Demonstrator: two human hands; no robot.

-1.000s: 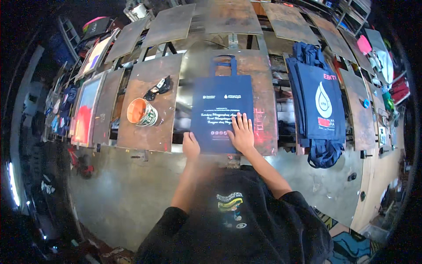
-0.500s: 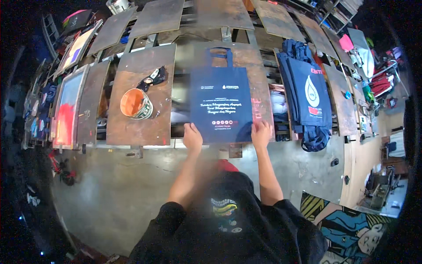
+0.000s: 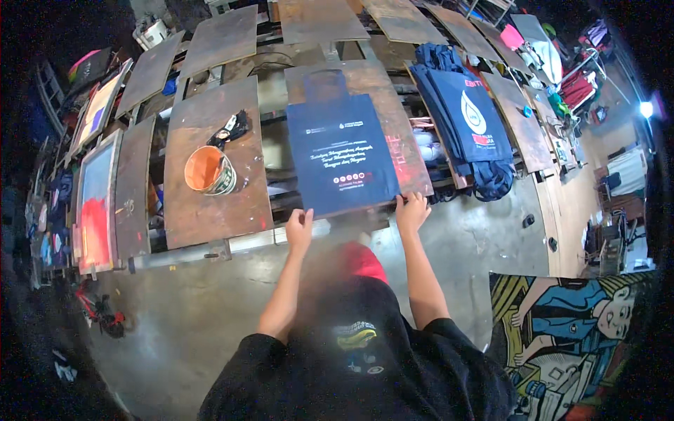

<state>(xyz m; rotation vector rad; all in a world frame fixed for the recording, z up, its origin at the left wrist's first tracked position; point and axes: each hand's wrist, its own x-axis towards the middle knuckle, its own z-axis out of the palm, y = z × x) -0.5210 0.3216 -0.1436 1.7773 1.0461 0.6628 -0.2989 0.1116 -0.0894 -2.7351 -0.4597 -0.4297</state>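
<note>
A navy tote bag (image 3: 339, 147) with white printing lies face up on a worn wooden board (image 3: 394, 126), its handle toward the far end. My left hand (image 3: 300, 228) pinches the bag's near left corner at the board's front edge. My right hand (image 3: 412, 212), fingers bent, grips the near right corner. Both forearms reach up from the lower edge, either side of my black shirt.
On the left board stand an orange-stained bucket (image 3: 208, 170) and a dark bundle (image 3: 228, 128). Framed screens (image 3: 97, 210) stand farther left. A stack of navy bags (image 3: 469, 119) lies right. More boards (image 3: 323, 17) are behind; a painted panel (image 3: 569, 330) is lower right.
My right hand has lifted from lying flat on the print and moved to the bag's near right corner. My left hand stays at the left corner. The whole view has shifted and tilted slightly.
</note>
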